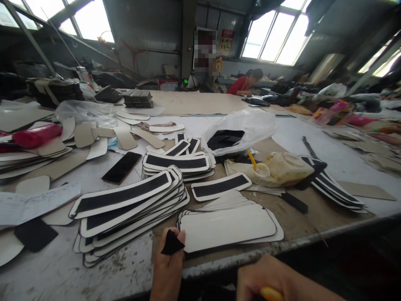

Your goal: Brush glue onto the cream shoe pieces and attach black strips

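A black scrap (172, 243) is pinched by the left hand (167, 267) near the white panels (227, 225); a yellow tool (272, 294) is gripped by the right hand (275, 280).

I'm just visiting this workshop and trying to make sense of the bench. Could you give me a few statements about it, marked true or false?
1. The left hand has a small black scrap at its fingertips. True.
2. The right hand is empty. False: something yellow shows in its grip, at the bottom edge.
3. The dark phone stands propped upright. False: it lies flat on the table.
4. The stack nearest the left hand shows plain white faces. True.
5. A person in red works at the far end. True.
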### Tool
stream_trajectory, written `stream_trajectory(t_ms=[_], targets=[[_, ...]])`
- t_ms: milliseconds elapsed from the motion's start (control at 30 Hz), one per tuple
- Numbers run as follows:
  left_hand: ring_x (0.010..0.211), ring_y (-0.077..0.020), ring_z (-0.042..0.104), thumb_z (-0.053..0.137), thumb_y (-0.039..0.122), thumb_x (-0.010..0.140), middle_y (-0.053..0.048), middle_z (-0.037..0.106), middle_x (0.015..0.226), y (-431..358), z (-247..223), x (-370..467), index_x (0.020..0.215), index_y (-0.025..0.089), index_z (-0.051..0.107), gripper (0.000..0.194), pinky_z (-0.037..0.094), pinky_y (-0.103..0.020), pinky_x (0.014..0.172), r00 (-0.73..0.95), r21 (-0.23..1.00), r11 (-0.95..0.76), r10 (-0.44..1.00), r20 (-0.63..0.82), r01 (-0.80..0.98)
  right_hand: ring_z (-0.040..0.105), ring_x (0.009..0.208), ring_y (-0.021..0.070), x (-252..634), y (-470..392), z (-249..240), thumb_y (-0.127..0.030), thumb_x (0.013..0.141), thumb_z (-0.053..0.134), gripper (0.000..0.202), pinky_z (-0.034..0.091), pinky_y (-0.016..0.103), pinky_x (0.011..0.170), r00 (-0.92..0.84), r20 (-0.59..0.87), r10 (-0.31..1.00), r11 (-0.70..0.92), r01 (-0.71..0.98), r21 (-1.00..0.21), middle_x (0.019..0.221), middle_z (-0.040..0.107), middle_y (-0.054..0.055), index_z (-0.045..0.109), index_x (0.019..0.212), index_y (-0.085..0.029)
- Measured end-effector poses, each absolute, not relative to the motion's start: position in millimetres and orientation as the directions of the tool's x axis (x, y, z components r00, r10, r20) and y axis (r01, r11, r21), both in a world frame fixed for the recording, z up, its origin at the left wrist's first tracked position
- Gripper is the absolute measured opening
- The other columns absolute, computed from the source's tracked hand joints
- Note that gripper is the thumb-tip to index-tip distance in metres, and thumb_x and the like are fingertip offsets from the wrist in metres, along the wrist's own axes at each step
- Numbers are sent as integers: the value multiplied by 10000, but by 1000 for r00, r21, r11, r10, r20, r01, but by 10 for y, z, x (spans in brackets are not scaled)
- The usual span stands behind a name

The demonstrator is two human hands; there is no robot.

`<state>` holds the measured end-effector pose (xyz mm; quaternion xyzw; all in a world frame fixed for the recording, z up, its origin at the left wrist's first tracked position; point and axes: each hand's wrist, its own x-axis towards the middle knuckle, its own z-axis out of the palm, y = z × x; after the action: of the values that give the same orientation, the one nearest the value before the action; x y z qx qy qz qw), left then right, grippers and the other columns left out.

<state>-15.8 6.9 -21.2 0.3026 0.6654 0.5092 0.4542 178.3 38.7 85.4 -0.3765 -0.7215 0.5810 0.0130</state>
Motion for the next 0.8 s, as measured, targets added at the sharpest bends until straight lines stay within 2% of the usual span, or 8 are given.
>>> stream_trajectory(t_ms=[100, 200, 300, 533, 600, 700, 800], targets=[[534, -95, 375, 556, 524, 754, 58, 426, 562, 76, -221, -186, 773, 212, 478, 322, 327, -200, 510, -410, 963, 260, 872, -267, -72, 369, 537, 85, 1490, 614, 742, -317, 743, 578, 162, 301, 181, 496, -655, -377, 655, -115, 407, -906, 573, 433, -49, 593, 704, -160], [527, -93, 381, 579, 561, 716, 50, 450, 569, 77, -236, -213, 804, 207, 487, 377, 319, -196, 491, -394, 953, 269, 868, -302, -139, 322, 512, 87, 1301, 850, 494, -286, 752, 526, 185, 273, 200, 485, -577, -348, 739, -65, 453, -889, 521, 363, -55, 538, 624, -153], [469, -80, 333, 552, 597, 719, 68, 396, 491, 73, -242, -227, 824, 206, 497, 409, 277, -190, 456, -370, 930, 340, 853, -367, -139, 322, 495, 91, 1251, 985, 285, -257, 738, 499, 193, 262, 212, 478, -514, -342, 786, -13, 540, -842, 496, 358, -56, 485, 570, -162], [463, -93, 350, 515, 590, 754, 61, 405, 476, 89, -204, -251, 799, 203, 513, 390, 293, -207, 450, -365, 934, 332, 860, -358, -135, 306, 478, 87, 1272, 1028, 247, -267, 731, 487, 252, 253, 215, 471, -516, -352, 781, 64, 627, -777, 474, 331, -61, 389, 516, -180], [463, -98, 343, 509, 595, 753, 59, 383, 481, 97, -158, -257, 740, 203, 502, 392, 289, -215, 441, -367, 934, 322, 859, -357, -155, 306, 481, 87, 1276, 1035, 254, -262, 726, 484, 254, 248, 213, 467, -520, -345, 782, 89, 640, -763, 477, 328, -60, 377, 511, -181], [472, -109, 352, 540, 611, 716, 53, 374, 496, 110, -96, -245, 683, 201, 499, 414, 298, -230, 440, -393, 937, 329, 851, -349, -120, 318, 489, 87, 1282, 1046, 248, -249, 716, 480, 234, 235, 210, 453, -529, -343, 776, 97, 638, -764, 482, 341, -57, 386, 514, -179], [449, -108, 352, 629, 585, 651, 55, 407, 504, 119, -91, -216, 754, 193, 541, 415, 285, -239, 428, -436, 919, 389, 818, -375, -61, 343, 500, 89, 1289, 1051, 245, -241, 708, 483, 209, 249, 206, 461, -540, -337, 771, 104, 630, -770, 491, 373, -54, 417, 522, -172]])
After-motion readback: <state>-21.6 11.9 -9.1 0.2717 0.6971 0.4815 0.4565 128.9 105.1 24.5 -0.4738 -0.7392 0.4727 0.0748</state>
